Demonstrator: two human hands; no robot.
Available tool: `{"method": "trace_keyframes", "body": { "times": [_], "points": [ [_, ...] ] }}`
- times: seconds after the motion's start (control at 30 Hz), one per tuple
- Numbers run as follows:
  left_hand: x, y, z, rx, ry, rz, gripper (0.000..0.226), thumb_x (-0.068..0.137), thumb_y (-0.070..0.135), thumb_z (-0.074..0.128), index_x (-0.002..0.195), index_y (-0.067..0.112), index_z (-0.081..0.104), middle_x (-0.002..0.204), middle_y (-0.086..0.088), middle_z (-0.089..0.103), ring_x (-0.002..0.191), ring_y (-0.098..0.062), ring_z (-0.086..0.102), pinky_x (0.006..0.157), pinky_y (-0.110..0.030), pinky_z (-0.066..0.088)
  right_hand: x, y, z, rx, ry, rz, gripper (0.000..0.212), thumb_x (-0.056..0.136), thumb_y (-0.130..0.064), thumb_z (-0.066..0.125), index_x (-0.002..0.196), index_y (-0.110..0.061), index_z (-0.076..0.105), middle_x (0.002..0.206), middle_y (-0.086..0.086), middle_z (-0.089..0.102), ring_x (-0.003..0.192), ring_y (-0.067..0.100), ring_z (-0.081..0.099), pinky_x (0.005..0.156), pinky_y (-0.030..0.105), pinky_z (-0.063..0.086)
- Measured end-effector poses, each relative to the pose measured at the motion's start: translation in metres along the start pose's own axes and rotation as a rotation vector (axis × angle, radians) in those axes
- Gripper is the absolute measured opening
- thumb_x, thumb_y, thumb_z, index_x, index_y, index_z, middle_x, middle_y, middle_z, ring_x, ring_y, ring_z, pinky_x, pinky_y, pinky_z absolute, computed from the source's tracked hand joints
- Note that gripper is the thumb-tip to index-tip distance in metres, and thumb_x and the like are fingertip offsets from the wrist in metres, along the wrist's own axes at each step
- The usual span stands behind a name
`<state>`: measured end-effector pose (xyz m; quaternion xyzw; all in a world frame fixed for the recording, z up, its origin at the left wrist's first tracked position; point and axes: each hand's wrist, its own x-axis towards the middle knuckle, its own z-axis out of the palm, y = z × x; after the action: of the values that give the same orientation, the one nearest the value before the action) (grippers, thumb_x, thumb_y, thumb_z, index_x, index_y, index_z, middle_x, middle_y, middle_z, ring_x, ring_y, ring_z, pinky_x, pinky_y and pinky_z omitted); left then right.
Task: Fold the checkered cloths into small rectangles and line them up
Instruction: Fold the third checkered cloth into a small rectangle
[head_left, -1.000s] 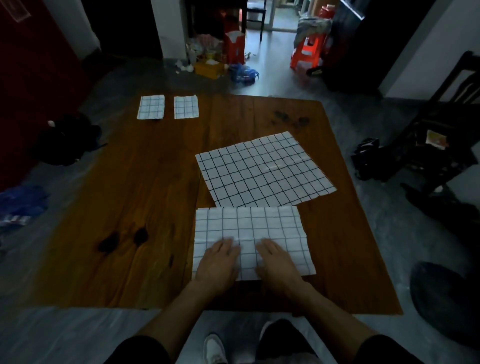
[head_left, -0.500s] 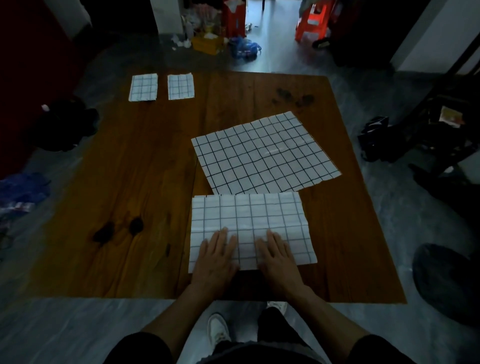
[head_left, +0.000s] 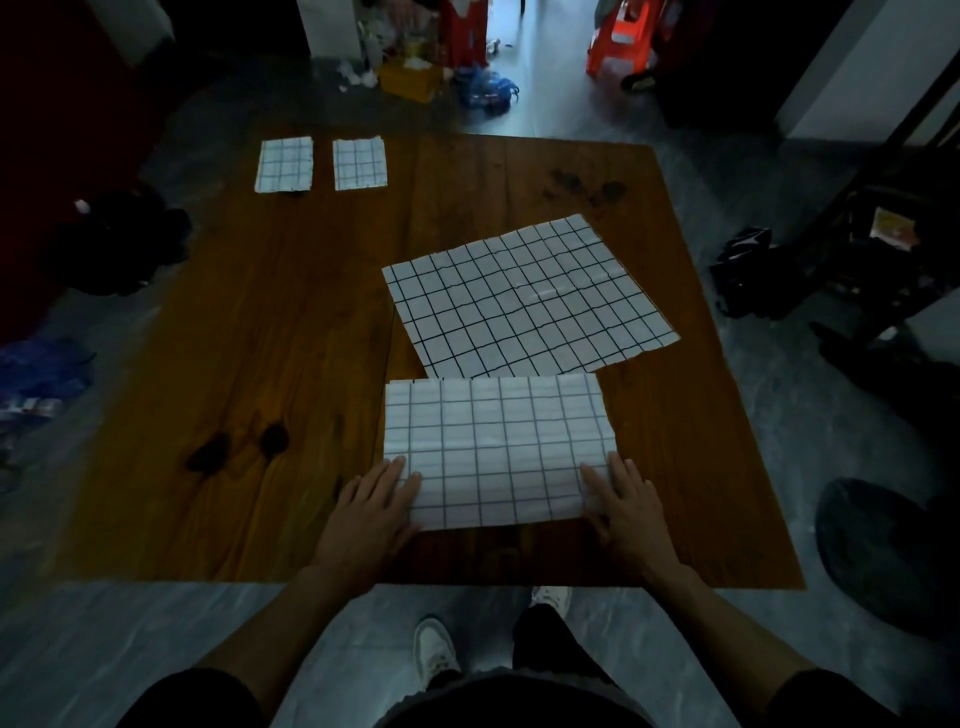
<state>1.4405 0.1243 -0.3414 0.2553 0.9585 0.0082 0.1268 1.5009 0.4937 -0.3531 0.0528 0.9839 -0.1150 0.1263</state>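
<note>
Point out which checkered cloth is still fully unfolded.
The large tilted cloth at mid-table, beyond the half-folded cloth under both hands; the two small rectangles at the far edge are finished.

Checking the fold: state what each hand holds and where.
Nothing is gripped. Left hand and right hand press flat on the half-folded cloth at its near corners.

The left hand (head_left: 371, 512) and right hand (head_left: 626, 506) press flat on the half-folded cloth (head_left: 496, 449); beyond the fingertips lies an unfolded cloth (head_left: 527, 299).

Wooden table (head_left: 291, 332), two folded cloths (head_left: 284, 164), open cloth (head_left: 530, 301), half-folded cloth (head_left: 493, 447)
</note>
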Motion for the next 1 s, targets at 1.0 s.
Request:
{"method": "trace_keyframes", "body": {
  "times": [1.0],
  "points": [
    [0.013,0.007,-0.069,-0.249,0.213,0.087,0.012,0.085,0.037,0.042,0.085,0.030,0.051,0.089,0.011,0.056,0.087,-0.008,0.046,0.080,-0.031,0.041,0.005,-0.058,-0.028,0.194,0.114,-0.096,0.054,0.085,-0.042,0.066,0.131,-0.016,0.053,0.142,0.006,0.047,0.132,0.021,0.041,0.109,0.035,0.035]
  ]
}}
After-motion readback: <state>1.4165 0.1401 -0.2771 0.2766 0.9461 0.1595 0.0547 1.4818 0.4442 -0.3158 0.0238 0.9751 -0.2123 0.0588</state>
